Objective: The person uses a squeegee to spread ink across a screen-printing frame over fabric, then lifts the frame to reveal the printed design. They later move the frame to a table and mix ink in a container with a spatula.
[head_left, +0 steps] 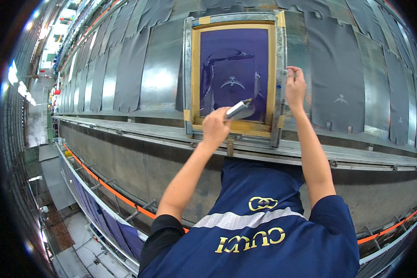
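A screen-printing frame [281,51] lies on the long table in front of me, its purple mesh [234,39] bordered by yellowish tape. A pale curved motif [232,83] shows in the mesh, with dark wet ink streaks around it. My left hand [216,126] is closed round a squeegee [239,109] with a silvery handle, tilted over the near right part of the mesh. At the frame's right side is my right hand [296,89], its thumb and fingers pinched together close to the metal edge. What those fingertips hold, if anything, I cannot make out.
Dark grey fabric or leather-like pieces [336,65] lie in rows along the shiny table [160,69]. Some at right bear the same pale motif. A metal rail [164,133] runs along the table's near edge. An orange strip [107,185] follows the lower side.
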